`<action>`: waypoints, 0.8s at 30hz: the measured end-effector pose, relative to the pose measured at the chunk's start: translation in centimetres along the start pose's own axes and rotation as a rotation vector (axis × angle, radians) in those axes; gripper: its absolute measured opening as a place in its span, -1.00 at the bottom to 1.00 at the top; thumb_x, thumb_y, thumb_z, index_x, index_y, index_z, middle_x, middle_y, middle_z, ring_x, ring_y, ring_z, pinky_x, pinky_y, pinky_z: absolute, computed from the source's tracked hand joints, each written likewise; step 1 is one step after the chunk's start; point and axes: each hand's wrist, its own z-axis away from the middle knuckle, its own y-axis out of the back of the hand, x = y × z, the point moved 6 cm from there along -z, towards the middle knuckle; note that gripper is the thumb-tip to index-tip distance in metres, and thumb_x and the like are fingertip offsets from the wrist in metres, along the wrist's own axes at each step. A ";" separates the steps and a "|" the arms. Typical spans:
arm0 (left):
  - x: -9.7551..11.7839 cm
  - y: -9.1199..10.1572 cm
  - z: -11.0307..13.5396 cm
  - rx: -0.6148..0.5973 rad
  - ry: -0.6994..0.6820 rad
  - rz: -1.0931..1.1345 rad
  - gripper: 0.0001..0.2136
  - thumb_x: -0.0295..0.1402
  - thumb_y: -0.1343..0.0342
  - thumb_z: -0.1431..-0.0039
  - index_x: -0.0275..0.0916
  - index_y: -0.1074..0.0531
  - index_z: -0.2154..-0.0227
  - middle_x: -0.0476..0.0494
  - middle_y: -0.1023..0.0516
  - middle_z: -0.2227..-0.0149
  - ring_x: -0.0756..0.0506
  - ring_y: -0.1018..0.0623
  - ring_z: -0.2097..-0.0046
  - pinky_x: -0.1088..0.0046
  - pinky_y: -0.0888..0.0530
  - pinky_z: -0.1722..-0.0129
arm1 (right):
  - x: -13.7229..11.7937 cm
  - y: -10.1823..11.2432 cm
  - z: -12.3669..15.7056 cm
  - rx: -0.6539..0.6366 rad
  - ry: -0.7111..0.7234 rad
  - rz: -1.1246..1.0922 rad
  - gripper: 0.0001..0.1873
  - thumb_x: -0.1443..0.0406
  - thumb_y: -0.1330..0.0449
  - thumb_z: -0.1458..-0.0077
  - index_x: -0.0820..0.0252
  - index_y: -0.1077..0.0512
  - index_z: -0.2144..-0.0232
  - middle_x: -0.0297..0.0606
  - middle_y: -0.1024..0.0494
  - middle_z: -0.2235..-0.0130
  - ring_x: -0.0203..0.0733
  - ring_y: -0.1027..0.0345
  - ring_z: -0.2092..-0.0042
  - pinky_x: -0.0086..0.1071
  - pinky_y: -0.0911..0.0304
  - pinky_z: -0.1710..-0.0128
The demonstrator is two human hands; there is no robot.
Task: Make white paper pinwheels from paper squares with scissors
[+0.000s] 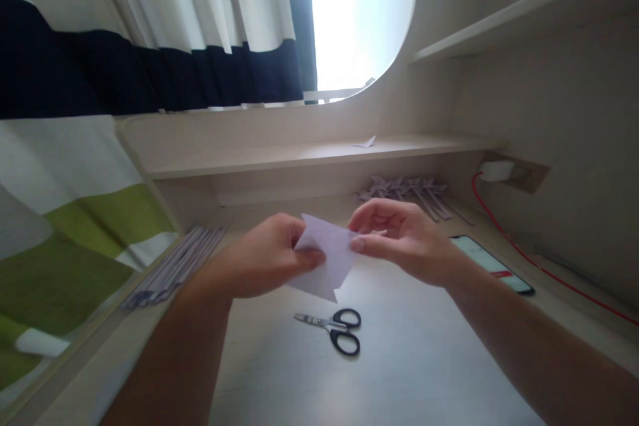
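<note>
Risks skewing a crease or tearing, through an uneven pull, the pale folded paper (338, 257) clamped in the left hand (267, 256), seemingly pinched near one corner by the right hand (412, 243), and held over the surface (409, 353) between its left and right edges.

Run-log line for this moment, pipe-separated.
left hand: holds folded paper | right hand: touches its right edge | scissors: on desk | phone: on desk, right side
</note>
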 end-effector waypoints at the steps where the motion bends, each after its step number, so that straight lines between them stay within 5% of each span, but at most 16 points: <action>1: 0.1 -0.1 -0.1 -0.001 -0.008 -0.007 -0.80 -0.24 -0.21 -0.22 -0.26 -0.65 0.31 -0.10 -0.63 0.41 -0.04 -0.48 0.44 0.49 -0.35 0.48 | -0.3 -0.3 0.2 0.009 -0.005 0.041 -0.81 0.24 -0.44 -0.08 0.23 -0.59 0.30 -0.27 -0.62 0.34 -0.27 -0.46 0.35 -0.45 -0.35 0.41; 6: 0.5 1.4 -0.2 0.220 -0.036 0.134 -0.84 -0.29 -0.33 -0.11 -0.26 -0.66 0.30 -0.11 -0.67 0.36 -0.09 -0.59 0.36 0.49 -0.45 0.41 | 0.1 -0.3 0.3 0.106 -0.040 0.073 -0.86 0.31 -0.38 -0.08 0.27 -0.54 0.45 -0.35 -0.53 0.47 -0.34 -0.35 0.42 -0.47 -0.21 0.46; 12: 0.1 2.8 -0.8 0.563 -0.146 0.677 -0.61 -0.41 -0.53 0.21 -0.22 -0.63 0.22 -0.03 -0.69 0.37 -0.03 -0.61 0.41 0.51 -0.54 0.38 | 1.2 0.1 -0.4 0.149 -0.041 -0.217 -0.84 0.30 -0.43 -0.02 0.26 -0.54 0.43 -0.35 -0.57 0.47 -0.33 -0.43 0.42 -0.45 -0.32 0.40; 19: 0.0 0.9 -1.7 0.369 -0.075 0.653 -0.79 -0.31 -0.50 0.05 -0.25 -0.69 0.34 -0.16 -0.73 0.32 -0.11 -0.68 0.34 0.42 -0.61 0.28 | 0.8 -0.4 -0.1 0.105 -0.016 -0.298 -0.84 0.35 -0.48 0.03 0.28 -0.57 0.41 -0.34 -0.62 0.46 -0.35 -0.46 0.42 -0.48 -0.36 0.39; 24: 0.2 1.4 -0.9 0.433 -0.093 0.602 -0.81 -0.33 -0.51 0.05 -0.23 -0.70 0.35 -0.11 -0.74 0.34 -0.05 -0.64 0.37 0.54 -0.53 0.37 | -0.5 -0.2 0.3 0.078 0.078 -0.295 -0.82 0.32 -0.41 -0.11 0.26 -0.54 0.24 -0.30 -0.66 0.38 -0.30 -0.53 0.38 -0.41 -0.46 0.34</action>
